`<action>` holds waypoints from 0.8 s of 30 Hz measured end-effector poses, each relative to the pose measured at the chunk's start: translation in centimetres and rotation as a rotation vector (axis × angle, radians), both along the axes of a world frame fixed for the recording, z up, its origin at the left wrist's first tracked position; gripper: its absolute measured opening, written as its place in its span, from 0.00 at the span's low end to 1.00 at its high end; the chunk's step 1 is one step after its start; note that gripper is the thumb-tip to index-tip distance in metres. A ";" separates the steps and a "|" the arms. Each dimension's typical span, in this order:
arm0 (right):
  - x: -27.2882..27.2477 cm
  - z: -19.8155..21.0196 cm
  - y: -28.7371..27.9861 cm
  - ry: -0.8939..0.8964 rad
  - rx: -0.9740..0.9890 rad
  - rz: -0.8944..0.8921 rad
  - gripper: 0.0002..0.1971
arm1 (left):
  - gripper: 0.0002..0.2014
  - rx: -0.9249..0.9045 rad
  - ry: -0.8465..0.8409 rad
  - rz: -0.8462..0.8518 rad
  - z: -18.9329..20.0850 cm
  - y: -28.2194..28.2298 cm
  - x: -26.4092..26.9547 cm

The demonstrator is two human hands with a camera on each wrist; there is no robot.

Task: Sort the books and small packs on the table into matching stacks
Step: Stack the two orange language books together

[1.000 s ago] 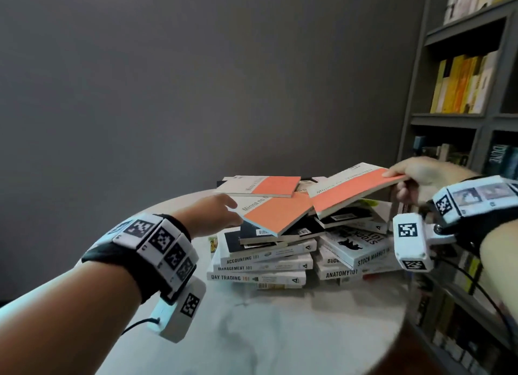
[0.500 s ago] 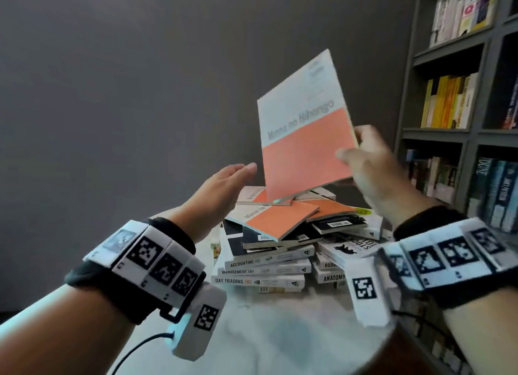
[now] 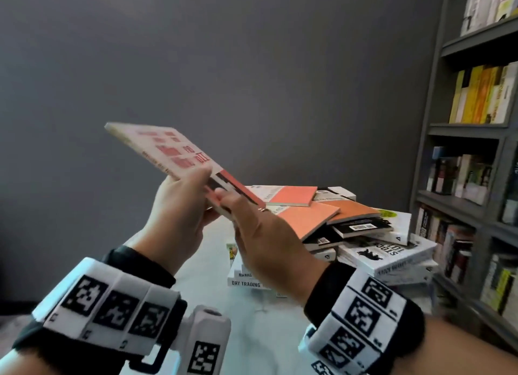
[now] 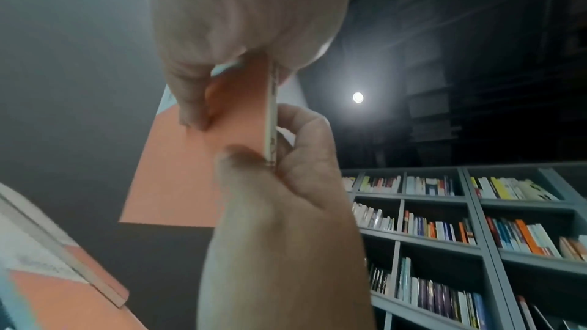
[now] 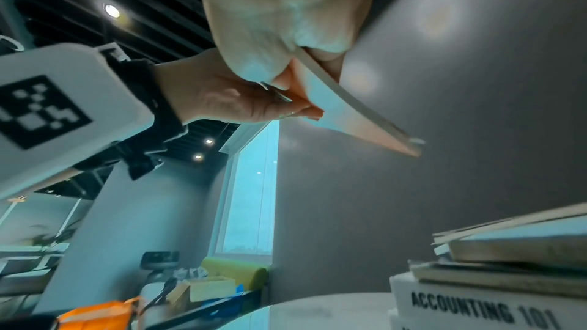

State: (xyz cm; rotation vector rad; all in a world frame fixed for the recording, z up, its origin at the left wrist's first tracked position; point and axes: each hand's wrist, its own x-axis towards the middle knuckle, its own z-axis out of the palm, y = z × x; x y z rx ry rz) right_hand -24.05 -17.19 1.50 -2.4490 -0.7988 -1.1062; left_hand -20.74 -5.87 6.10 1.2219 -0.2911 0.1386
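Note:
A thin orange-and-white book [image 3: 168, 147] hangs tilted in the air left of the pile, its printed cover facing up. My left hand [image 3: 182, 206] grips its near edge, thumb on top and fingers on the orange underside [image 4: 178, 172]. My right hand [image 3: 252, 228] pinches the same edge beside it. In the right wrist view the book [image 5: 349, 114] juts out from between my right hand [image 5: 286, 34] and left hand [image 5: 238, 102]. Two more orange books [image 3: 294, 196] [image 3: 305, 220] lie on top of a messy pile of white "101" books [image 3: 386, 257].
The pile sits on a round white marble table [image 3: 213, 262], with bare top on its near and left side. A tall grey bookshelf [image 3: 476, 178] full of books stands close at the right. A plain grey wall is behind.
The right hand swung the book from upright above the pile down and to the left, turning it over. The left hand, open before, now grips it too.

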 end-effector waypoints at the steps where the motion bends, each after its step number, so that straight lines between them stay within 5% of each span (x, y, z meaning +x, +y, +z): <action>1: 0.2 -0.5 0.3 0.002 -0.020 0.019 0.20 | 0.06 -0.022 0.018 0.026 -0.5 0.6 0.4; 8: 1.9 1.8 -0.3 0.446 0.147 0.144 0.18 | 0.11 -0.012 0.051 0.099 -3.3 4.1 2.2; 17: 9.8 5.3 -8.6 0.593 0.072 -0.501 0.16 | 0.13 0.191 0.055 0.107 -6.5 7.4 4.4; 24: 14.5 4.0 -11.5 0.875 -0.146 -0.755 0.19 | 0.13 0.354 0.134 0.147 -9.3 8.8 6.6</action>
